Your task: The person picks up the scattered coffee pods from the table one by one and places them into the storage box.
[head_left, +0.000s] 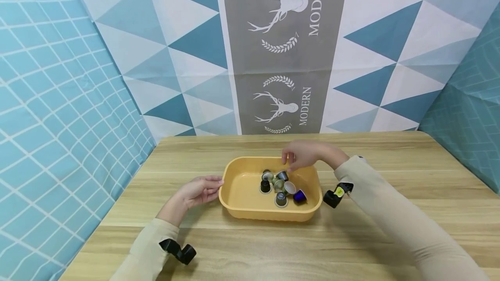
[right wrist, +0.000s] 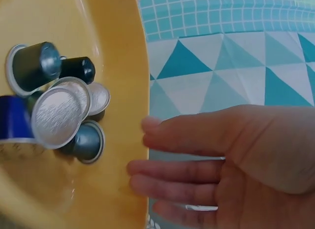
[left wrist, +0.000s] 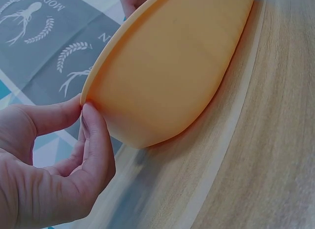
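Observation:
A yellow plastic tray (head_left: 242, 185) sits on the wooden table. Several coffee capsules lie in its right half, some on their sides; among them are a black capsule (head_left: 265, 186), a grey capsule (head_left: 281, 199) and a blue capsule (head_left: 300, 196). My left hand (head_left: 203, 192) pinches the tray's left rim between thumb and fingers, clearly seen in the left wrist view. Over the tray's far right rim hovers my right hand (head_left: 304, 155), fingers extended and thumb apart, holding nothing. In the right wrist view, its fingertips (right wrist: 140, 182) overlap the tray's edge; contact cannot be told.
The wooden table (head_left: 269, 246) extends around the tray. Behind it hangs a patterned cloth (head_left: 281, 64) with deer heads and triangles. A blue gridded cloth (head_left: 50, 99) covers the left side, and a teal cloth (head_left: 468, 112) the right.

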### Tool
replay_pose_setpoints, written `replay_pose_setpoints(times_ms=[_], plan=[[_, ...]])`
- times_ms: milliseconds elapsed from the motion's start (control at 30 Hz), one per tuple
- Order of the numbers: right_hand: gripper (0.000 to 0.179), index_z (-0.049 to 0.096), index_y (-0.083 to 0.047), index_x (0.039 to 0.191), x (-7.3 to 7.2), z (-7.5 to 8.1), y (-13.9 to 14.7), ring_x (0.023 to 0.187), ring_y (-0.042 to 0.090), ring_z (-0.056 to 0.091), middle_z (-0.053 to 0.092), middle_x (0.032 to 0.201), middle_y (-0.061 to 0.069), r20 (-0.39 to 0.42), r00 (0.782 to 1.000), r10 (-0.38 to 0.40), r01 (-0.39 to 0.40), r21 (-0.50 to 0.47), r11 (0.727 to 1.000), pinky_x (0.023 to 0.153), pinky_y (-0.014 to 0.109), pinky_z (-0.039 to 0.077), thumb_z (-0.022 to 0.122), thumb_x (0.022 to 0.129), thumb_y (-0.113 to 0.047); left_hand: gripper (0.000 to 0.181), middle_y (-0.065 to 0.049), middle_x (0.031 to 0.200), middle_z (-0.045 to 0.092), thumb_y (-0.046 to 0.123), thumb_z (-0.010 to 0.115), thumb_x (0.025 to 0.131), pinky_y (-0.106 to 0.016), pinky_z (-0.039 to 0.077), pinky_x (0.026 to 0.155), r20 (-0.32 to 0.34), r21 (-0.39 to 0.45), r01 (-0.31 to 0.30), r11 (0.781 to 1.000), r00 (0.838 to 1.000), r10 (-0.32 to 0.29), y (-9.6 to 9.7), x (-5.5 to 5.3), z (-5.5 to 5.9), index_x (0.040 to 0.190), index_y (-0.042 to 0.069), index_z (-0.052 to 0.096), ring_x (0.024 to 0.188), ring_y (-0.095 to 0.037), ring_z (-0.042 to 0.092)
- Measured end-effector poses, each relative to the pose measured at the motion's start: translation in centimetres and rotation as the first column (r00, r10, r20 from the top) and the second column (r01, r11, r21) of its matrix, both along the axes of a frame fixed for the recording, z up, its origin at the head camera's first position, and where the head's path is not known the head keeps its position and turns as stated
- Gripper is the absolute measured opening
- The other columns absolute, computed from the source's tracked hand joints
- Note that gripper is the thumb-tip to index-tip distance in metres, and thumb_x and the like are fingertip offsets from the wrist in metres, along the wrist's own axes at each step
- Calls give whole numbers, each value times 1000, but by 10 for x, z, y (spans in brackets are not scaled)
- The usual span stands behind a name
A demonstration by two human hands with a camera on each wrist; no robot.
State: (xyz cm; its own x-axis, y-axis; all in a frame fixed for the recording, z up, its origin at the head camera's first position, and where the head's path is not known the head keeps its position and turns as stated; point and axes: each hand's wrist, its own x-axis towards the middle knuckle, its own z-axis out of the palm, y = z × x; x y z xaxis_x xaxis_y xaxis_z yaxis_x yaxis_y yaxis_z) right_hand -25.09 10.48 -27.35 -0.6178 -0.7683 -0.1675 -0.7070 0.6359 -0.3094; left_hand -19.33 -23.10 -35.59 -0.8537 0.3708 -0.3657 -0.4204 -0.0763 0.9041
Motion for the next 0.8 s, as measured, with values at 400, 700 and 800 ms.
replay_pose_setpoints(times_ms=[400,700,800], plan=[[18,64,-2,106,10,-4,44,87,16,64,69,93,5,-32,996,-81,75,-161,984,78,32,56,64,91,-11,39,5,86,69,3,49,98,-14,56,74,-4,-10,9,1000,1000,-9,0,0,0,132,-11,37,78,-1,66],[14,65,-6,103,13,-11,76,83,11,61,67,91,3,-87,983,-162,137,-240,961,71,26,54,65,90,-10,41,6,86,69,3,48,98,-14,56,75,-9,-13,16,1000,1000,-16,0,-1,0,134,-12,35,80,-1,66],[13,65,-7,102,12,-15,85,82,11,62,68,92,3,-90,980,-180,151,-257,955,70,24,55,66,89,-11,39,6,87,69,4,49,98,-14,56,75,-9,-15,15,1000,1000,-15,-1,-1,0,133,-10,38,79,-1,66]])
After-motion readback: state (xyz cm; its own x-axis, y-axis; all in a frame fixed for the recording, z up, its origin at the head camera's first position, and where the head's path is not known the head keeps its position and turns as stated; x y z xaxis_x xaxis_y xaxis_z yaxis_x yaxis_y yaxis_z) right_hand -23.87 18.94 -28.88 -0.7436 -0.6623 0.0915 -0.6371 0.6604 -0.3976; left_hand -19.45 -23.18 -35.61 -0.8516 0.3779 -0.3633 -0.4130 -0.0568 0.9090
